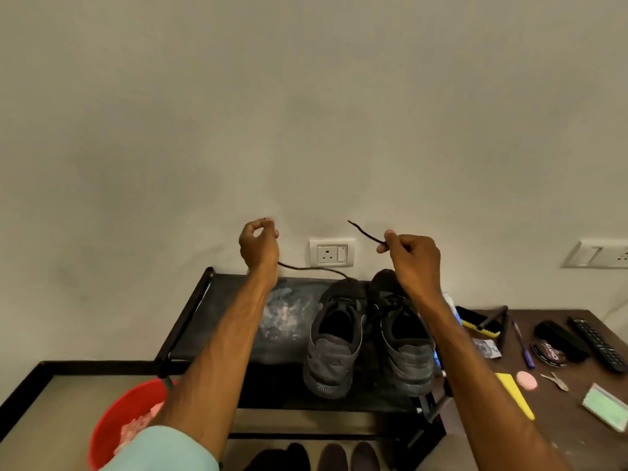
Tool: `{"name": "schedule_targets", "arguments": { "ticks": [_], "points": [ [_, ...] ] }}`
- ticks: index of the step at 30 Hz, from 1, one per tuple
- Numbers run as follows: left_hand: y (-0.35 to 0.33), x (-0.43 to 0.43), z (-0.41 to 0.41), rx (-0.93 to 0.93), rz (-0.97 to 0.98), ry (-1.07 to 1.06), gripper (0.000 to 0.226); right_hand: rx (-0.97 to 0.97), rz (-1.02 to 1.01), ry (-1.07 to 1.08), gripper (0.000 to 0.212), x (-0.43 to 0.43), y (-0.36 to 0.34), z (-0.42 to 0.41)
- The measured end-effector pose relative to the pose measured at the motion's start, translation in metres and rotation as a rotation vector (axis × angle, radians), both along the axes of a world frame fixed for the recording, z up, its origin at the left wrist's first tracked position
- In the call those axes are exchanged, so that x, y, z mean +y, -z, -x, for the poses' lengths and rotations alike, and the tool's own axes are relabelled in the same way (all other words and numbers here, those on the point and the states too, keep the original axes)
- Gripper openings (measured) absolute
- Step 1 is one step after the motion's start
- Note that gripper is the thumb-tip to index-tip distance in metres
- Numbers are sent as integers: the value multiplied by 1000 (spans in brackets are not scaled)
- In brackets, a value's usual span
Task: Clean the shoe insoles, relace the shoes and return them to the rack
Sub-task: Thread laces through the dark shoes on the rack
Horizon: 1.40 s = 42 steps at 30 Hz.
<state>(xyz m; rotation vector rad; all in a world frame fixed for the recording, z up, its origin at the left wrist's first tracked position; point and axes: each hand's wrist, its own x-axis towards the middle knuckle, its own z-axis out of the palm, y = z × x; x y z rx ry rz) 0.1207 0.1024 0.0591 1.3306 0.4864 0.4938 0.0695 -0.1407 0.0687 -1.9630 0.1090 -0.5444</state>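
Two ends of a dark lace (312, 267) are held up in the head view: the left hand (259, 244) pinches one end in its grip, and the right hand (413, 258) pinches the other, fingers curled. The lace runs down toward the toe of the left shoe (334, 338), which stands beside the right shoe (402, 334) on top of the rack (282, 362). Relacing looks to be in hand; the next move probably calls for evening the ends, then threading them crosswise up the eyelets
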Motion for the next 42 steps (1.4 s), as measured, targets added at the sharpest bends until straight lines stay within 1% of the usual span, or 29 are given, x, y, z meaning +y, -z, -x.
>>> {"name": "schedule_targets", "arguments": {
  "ticks": [1,3,5,6,7,8,9,10,11,13,15,17,18,19,21,24,27,29,31,32,33,35,37,38,40,42],
  "points": [
    [14,-1,0,53,-173,6,7,50,81,-6,41,0,9,-7],
    [39,-2,1,176,-495,85,11,125,221,3,37,2,23,-19],
    [63,-1,-3,298,-714,196,12,201,313,-20,24,7,41,-31],
    [74,1,-4,349,-783,256,14,243,372,-48,28,11,50,-35],
    [83,2,-5,378,-835,321,23,277,427,-76,37,13,57,-39],
    [87,2,-3,390,-891,387,36,299,471,-86,40,13,61,-41],
    [93,1,-3,380,-943,443,47,308,494,-85,37,14,67,-46],
    [91,-1,0,333,-993,486,52,305,511,-75,31,13,66,-45],
    [89,-4,3,262,-1029,518,51,304,526,-59,26,11,65,-45],
    [81,-13,6,112,-1045,593,39,299,549,-41,22,8,63,-44],
    [74,-24,6,21,-989,720,27,256,571,-55,20,6,60,-39],
    [68,-33,6,13,-962,857,21,167,587,-151,20,4,54,-28],
    [66,-37,6,33,-975,914,20,131,575,-252,20,3,50,-22],
    [66,-40,5,59,-1001,956,19,128,552,-368,19,0,46,-14],
    [68,-41,5,77,-1040,985,19,183,523,-563,16,-7,45,0],
    [69,-38,10,54,-1023,984,20,217,508,-660,23,-15,54,7],
    [69,-35,15,38,-969,995,20,186,433,-636,23,-19,51,9],
    [70,-33,16,24,-951,993,18,166,398,-621,29,-24,46,11],
    [70,-31,17,33,-936,1003,17,212,413,-666,36,-28,43,14],
    [70,-30,17,34,-924,1008,16,236,452,-680,42,-28,43,14],
    [71,-30,17,23,-911,1003,15,241,484,-683,43,-27,44,15],
    [74,-27,18,-29,-884,950,13,194,486,-650,30,-24,48,13],
    [74,-24,21,-79,-849,857,12,117,432,-592,14,-21,49,11],
    [73,-25,23,-94,-823,823,12,84,408,-556,12,-21,49,10],
    [71,-27,27,-103,-774,804,11,39,356,-493,14,-18,52,7],
    [70,-30,32,-103,-778,794,13,13,325,-469,18,-13,56,6]
  ]
}}
